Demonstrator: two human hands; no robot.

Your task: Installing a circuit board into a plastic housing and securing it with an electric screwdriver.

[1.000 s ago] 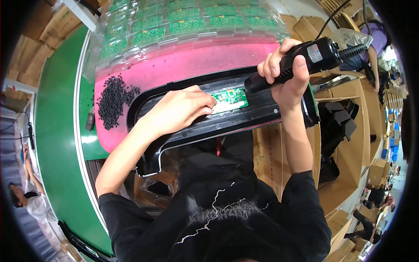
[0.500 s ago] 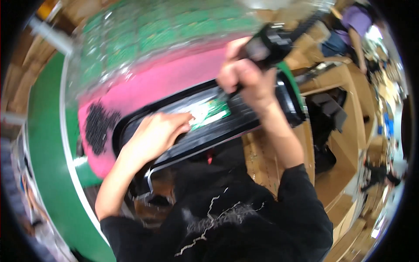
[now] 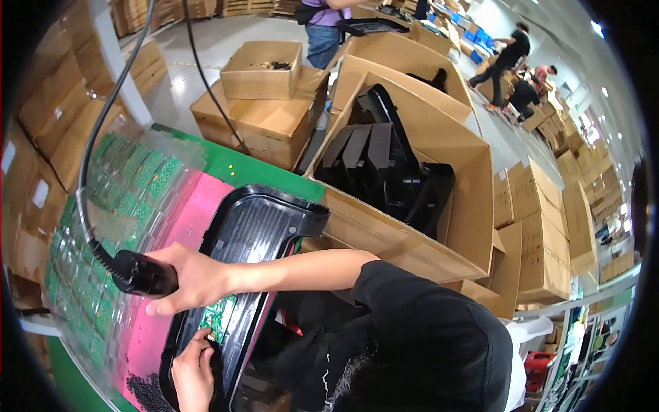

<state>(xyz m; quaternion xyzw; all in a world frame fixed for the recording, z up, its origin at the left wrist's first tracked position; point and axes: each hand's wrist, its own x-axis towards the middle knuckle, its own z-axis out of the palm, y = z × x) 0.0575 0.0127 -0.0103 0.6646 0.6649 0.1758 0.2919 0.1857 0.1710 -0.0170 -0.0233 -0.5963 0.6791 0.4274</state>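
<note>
A long black plastic housing (image 3: pixel 257 209) lies in front of me, its hollow side up. Inside it sits a green circuit board (image 3: pixel 218 317), partly covered by my right arm. My right hand (image 3: pixel 195 278) is wrapped round a black corded electric screwdriver (image 3: pixel 144 275) above the housing; its tip is hidden behind the hand. At the board's near end, my left hand (image 3: pixel 193 374) has curled fingers pressed against the board's edge. Whether anything small is between those fingertips cannot be made out.
Under the housing is a pink mat (image 3: pixel 195 206) on a green table (image 3: pixel 240 165). Clear trays of circuit boards (image 3: pixel 117 206) lie to the left, small black screws (image 3: pixel 145 393) near the front. An open carton (image 3: pixel 473 172) with black housings stands right. Other people are farther off.
The view has swung to the right, bringing the cartons and floor into sight. My right hand still grips the screwdriver, and my left fingers are still at the board.
</note>
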